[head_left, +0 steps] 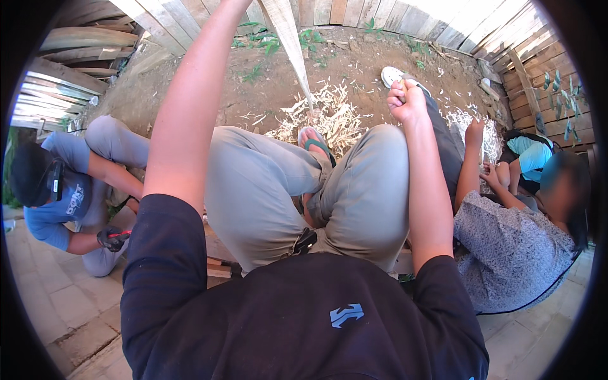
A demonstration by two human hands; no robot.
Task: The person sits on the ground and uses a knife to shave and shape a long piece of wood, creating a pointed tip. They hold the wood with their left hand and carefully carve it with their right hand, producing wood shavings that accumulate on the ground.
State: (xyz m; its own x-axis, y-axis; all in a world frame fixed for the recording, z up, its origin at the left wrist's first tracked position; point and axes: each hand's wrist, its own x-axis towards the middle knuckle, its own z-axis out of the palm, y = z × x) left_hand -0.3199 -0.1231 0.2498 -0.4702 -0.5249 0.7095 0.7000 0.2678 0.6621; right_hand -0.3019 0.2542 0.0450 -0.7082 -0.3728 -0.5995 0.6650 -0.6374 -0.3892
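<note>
My right hand (407, 101) is raised past my right knee, its fingers curled closed. A small yellowish piece shows between the fingers, perhaps a handle; I cannot make out its kind. My left forearm (196, 95) stretches forward to the top edge, where the hand is cut off. Beside that wrist, a long pale wooden strip (288, 41) slants down, tapering toward the ground by my sandalled foot (313, 140). Whether my left hand holds the strip is hidden. A heap of pale wood shavings (339, 117) lies around the foot.
At the left sits a person in a blue shirt (73, 183), a gloved hand (113, 237) holding something red. Close on my right is a person in a patterned grey top (506, 244), one leg with a white shoe (391, 76) stretched out. A plank fence (373, 14) bounds the dirt ground.
</note>
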